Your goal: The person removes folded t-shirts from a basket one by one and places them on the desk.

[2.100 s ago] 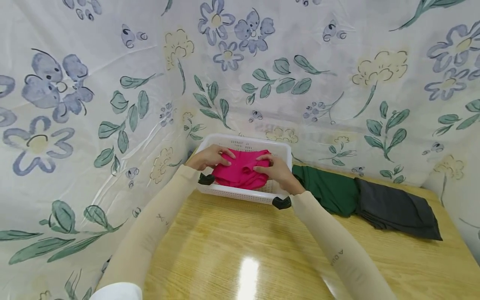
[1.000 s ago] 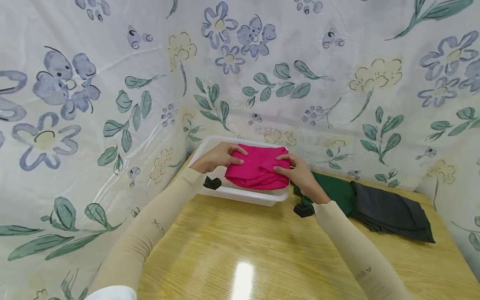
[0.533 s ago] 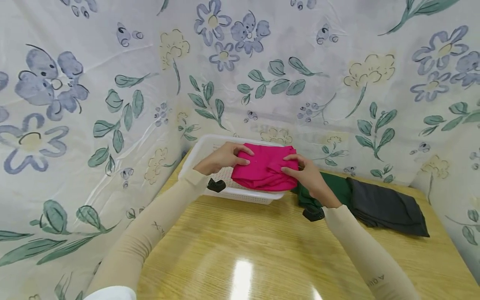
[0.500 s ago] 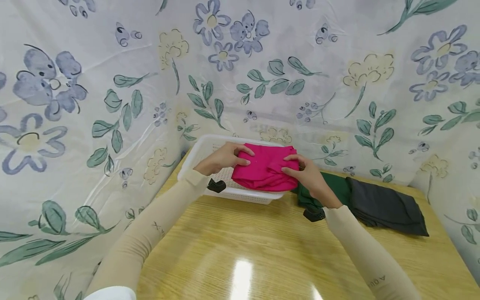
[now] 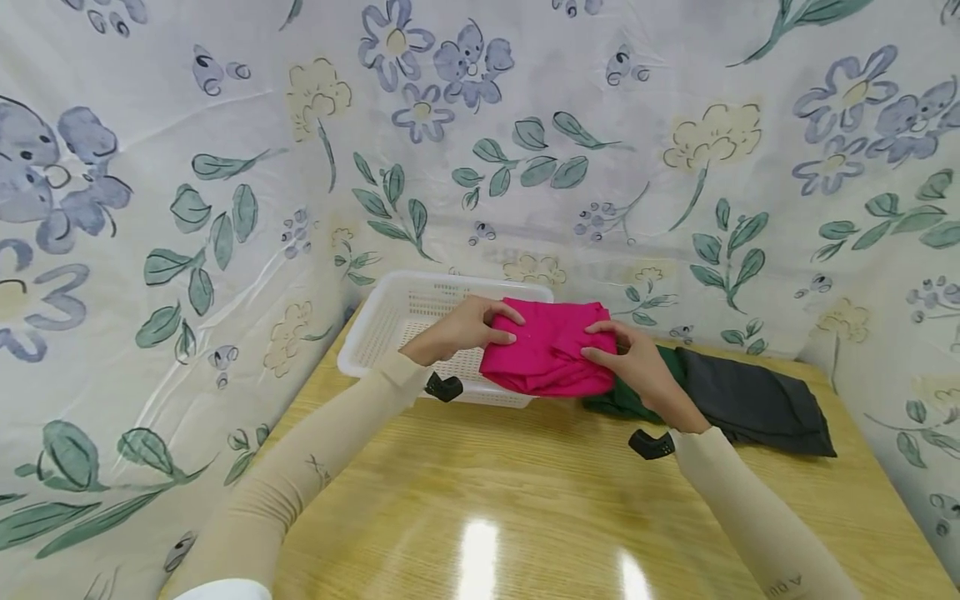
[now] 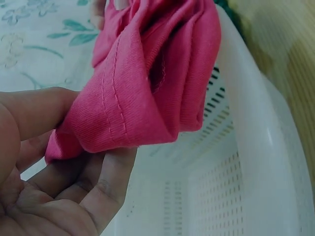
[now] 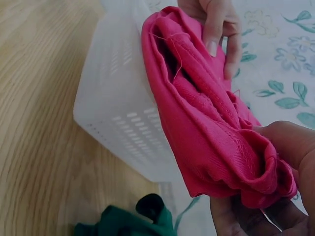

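A folded pink garment is held up between both hands, overlapping the right end of a white perforated plastic basket in the head view. My left hand pinches its left edge, thumb on one face and fingers on the other. At the opposite edge, my right hand grips it the same way. From the left wrist, the stitched hem and stacked layers of the pink garment show above the basket's inside. Loose threads hang along its folds in the right wrist view.
To the basket's right on the wooden table lie a folded green cloth, partly hidden by my right hand, and a folded dark grey cloth. Floral sheeting hangs behind and at the left.
Both hands have lifted the pink garment up from inside the basket and carried it to the right, past the basket's right end. The basket, green and grey cloths stay in place.
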`<state>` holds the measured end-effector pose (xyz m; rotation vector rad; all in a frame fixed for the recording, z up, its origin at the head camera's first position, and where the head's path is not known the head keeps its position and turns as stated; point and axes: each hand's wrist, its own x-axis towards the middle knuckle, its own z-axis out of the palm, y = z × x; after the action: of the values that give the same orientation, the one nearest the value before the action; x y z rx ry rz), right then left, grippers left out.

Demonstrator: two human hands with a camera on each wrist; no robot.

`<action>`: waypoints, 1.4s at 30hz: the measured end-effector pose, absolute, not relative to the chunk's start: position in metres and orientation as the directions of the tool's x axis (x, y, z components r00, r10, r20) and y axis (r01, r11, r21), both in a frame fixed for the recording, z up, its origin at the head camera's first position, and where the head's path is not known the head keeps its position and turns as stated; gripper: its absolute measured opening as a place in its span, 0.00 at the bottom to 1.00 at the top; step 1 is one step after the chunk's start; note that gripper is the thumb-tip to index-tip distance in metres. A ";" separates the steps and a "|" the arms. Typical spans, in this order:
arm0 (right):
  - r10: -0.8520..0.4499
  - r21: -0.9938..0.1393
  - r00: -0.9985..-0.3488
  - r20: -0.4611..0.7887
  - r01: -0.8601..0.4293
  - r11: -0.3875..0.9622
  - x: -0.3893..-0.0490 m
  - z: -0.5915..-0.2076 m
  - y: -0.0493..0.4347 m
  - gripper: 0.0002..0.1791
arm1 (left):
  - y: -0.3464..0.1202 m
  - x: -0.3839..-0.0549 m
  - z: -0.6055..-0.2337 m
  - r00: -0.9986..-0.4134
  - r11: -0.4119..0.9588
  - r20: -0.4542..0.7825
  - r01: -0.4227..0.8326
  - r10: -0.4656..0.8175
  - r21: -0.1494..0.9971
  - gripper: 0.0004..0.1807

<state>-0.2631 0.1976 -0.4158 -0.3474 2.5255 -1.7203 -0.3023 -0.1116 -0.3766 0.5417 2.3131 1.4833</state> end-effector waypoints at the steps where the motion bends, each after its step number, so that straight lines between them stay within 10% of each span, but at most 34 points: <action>1: -0.227 -0.924 -0.971 0.076 -0.154 0.351 -0.262 -0.417 0.200 0.23 | -0.109 -0.301 -0.377 -0.868 0.384 -0.077 0.137 0.491 0.913 0.17; 42: -0.089 -0.901 -0.996 0.012 -0.049 0.431 -0.203 -0.450 0.301 0.29 | -0.003 -0.273 -0.406 -0.777 0.474 -0.013 0.370 0.629 0.799 0.16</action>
<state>-0.2026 0.3008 -0.4499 -0.1268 2.6257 -1.6509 -0.2734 -0.0027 -0.4056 0.8471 2.4198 1.2007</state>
